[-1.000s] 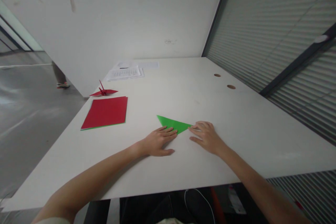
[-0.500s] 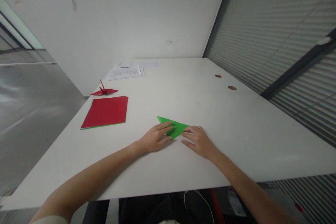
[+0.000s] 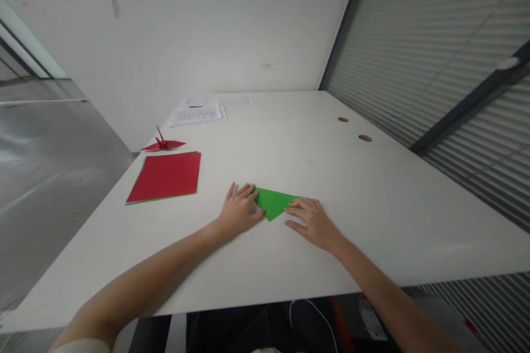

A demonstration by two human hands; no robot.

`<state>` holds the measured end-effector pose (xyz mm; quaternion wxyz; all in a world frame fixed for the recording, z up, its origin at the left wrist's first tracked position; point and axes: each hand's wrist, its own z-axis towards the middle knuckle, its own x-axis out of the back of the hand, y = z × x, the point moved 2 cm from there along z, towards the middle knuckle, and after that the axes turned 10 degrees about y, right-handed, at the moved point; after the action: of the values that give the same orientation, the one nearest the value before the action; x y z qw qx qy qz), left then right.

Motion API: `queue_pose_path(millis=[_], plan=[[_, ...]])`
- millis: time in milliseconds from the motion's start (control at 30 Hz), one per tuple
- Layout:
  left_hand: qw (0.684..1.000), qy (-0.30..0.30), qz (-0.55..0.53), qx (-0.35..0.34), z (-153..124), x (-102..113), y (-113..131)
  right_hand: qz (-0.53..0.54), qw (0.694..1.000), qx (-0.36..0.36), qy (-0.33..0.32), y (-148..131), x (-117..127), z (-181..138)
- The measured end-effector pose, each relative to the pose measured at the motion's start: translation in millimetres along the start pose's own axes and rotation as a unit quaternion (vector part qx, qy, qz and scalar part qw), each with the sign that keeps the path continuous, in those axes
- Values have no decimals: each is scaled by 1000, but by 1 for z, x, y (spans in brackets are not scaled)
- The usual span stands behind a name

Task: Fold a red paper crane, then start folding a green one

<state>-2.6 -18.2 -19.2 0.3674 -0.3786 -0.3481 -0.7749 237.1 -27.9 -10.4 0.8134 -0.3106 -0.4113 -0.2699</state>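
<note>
A green paper folded into a triangle (image 3: 274, 202) lies flat on the white table (image 3: 372, 204). My left hand (image 3: 239, 209) rests on its left corner, fingers stretched out flat and pressing down. My right hand (image 3: 312, 222) lies on the right corner, fingers extended flat on the paper's edge. Neither hand lifts the paper.
A stack of red square sheets (image 3: 165, 176) lies to the left, with a red paper crane (image 3: 162, 144) just behind it. White printed papers (image 3: 199, 113) sit at the far edge by the wall. Two round holes (image 3: 364, 138) mark the tabletop on the right.
My left hand slid left along the green triangle to its left corner. My right hand moved a little left and stayed on the right corner.
</note>
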Motion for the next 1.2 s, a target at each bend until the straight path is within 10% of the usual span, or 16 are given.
queue_pose_path(millis=[300, 733, 967, 1200], plan=[[988, -66, -65, -121, -1, 4, 20, 3, 1000, 22, -13, -9, 0, 3], [990, -44, -75, -112, -2, 1, 15, -62, 994, -86, 31, 27, 8, 10], [995, 70, -54, -36, -3, 3, 11, -34, 982, -123, -137, 24, 21, 63], [999, 24, -17, -30, 0, 8, 16, 61, 990, -117, -49, 15, -23, 85]])
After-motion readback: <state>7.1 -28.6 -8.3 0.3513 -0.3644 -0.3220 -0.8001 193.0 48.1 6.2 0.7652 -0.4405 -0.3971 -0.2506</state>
